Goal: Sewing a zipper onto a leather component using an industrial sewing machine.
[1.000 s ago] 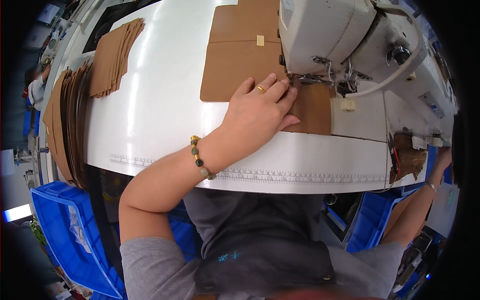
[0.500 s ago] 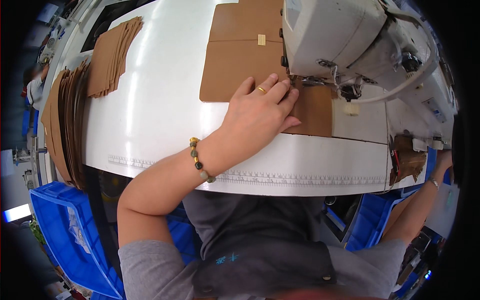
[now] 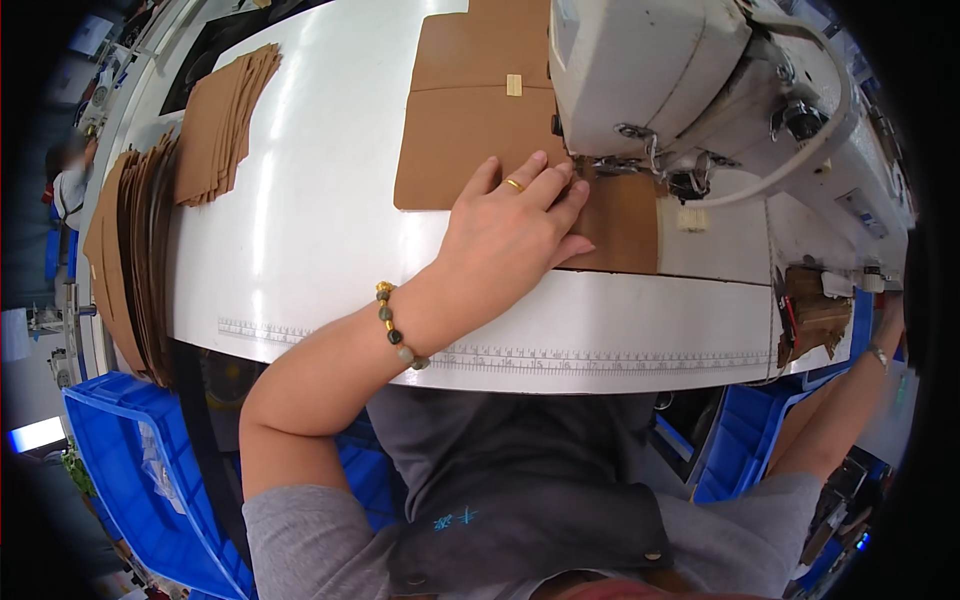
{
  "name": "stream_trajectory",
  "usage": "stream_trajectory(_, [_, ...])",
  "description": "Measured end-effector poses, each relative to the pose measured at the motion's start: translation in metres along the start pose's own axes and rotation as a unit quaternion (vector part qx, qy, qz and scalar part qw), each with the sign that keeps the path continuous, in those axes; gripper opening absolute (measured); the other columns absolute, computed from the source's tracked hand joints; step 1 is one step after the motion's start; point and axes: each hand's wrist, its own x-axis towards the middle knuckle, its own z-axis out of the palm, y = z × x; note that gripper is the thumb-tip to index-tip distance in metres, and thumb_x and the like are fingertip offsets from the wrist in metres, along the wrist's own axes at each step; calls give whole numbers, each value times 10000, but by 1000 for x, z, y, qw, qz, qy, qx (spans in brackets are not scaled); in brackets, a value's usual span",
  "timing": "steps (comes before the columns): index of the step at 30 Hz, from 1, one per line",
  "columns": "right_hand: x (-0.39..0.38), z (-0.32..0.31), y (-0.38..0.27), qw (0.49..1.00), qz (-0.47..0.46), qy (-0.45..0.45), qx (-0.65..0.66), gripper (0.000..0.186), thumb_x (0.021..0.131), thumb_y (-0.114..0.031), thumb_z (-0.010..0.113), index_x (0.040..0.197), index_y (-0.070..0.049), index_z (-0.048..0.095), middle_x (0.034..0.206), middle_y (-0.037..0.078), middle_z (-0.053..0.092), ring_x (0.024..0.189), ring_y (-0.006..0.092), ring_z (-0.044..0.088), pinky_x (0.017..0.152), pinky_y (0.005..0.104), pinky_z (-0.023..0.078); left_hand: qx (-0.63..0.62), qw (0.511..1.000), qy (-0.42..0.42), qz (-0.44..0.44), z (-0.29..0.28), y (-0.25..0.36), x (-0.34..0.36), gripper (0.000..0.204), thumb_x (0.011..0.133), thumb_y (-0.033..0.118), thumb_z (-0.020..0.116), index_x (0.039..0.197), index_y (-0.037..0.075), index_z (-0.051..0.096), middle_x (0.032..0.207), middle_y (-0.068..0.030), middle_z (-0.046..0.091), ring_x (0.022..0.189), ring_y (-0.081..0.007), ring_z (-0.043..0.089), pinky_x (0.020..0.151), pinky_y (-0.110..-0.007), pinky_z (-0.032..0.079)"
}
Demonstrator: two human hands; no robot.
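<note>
My left hand (image 3: 518, 215) lies flat on a brown leather-like panel (image 3: 465, 150), fingers stretched out and slightly spread. Its fingertips are close to the needle area of a white sewing machine (image 3: 650, 80). The panel runs under the machine head and shows again to the right of my hand. A small pale yellow piece of tape (image 3: 514, 85) sits on its upper part. At the machine's far right end is my right hand (image 3: 893, 312), blurred near the picture's rim. Its fingers are hidden there, so what it touches does not show.
Two stacks of brown pieces, a flat stack (image 3: 225, 125) and a standing stack (image 3: 135, 260), are at the left of the white table (image 3: 330, 180). A printed ruler (image 3: 600, 358) follows its front edge. Blue bins (image 3: 150, 470) flank my body. Brown scraps (image 3: 815, 310) lie at right.
The whole view has shifted slightly. My right hand has moved a little outward and away along the machine's right end. My left hand keeps nearly the same place on the panel.
</note>
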Motion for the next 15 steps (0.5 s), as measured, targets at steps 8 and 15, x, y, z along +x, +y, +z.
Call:
stream_trajectory(8, [-25,-16,34,999,25,-13,37,489,1100,-311,518,1445,35,528,1450,182,576,1332,329,567,1143,481,448,14,999,-18,45,-4,19,7,568,885,457,739,1283,54,711,1260,-92,704,1204,-284,649,1051,-466,498])
stream_trajectory(15, [-21,-20,38,998,25,-27,53,521,1090,-347,543,1441,39,537,1465,166,568,1343,317,556,1136,470,459,33,998,-33,41,22,76,44,748,778,520,796,1238,-57,675,1090,-151,704,965,-280,676,999,-428,518])
